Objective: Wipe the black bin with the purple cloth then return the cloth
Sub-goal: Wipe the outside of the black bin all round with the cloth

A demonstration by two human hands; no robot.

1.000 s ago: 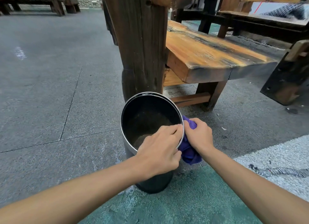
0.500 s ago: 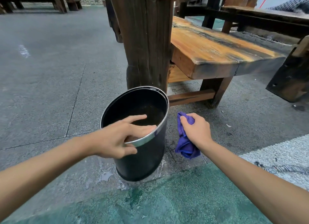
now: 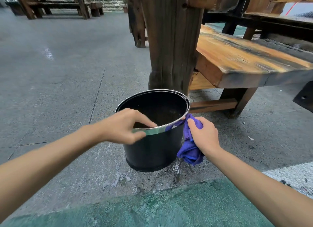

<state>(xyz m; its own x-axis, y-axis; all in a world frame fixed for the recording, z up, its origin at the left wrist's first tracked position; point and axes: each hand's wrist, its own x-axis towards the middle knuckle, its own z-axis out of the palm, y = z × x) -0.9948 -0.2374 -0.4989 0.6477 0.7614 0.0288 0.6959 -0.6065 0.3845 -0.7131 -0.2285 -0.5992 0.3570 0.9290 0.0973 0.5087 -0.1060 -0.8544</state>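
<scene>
The black bin stands upright on the grey floor, just in front of the thick wooden post. Its mouth is open, and the inside shows only a dark wall and a dull brownish bottom; whether anything loose lies in there cannot be told. A bright metal band runs round the rim, and the outer wall below it is smooth, glossy black, ending in a slightly wider foot. The floor around the bin's foot is stained and blotchy, and a worn green painted strip lies nearer the camera than the bin.

The purple cloth is bunched at the bin's right side, its upper end pressed against the metal band and its lower folds hanging loose beside the wall, clear of the floor.

The left hand pinches the bin's near rim, fingers hooked inside and thumb on the band outside, forearm reaching in from the lower left. The right hand is closed round the cloth, knuckles up, holding it against the rim. To the right of the post, beyond the bin, stands a low orange-brown wooden bench.
</scene>
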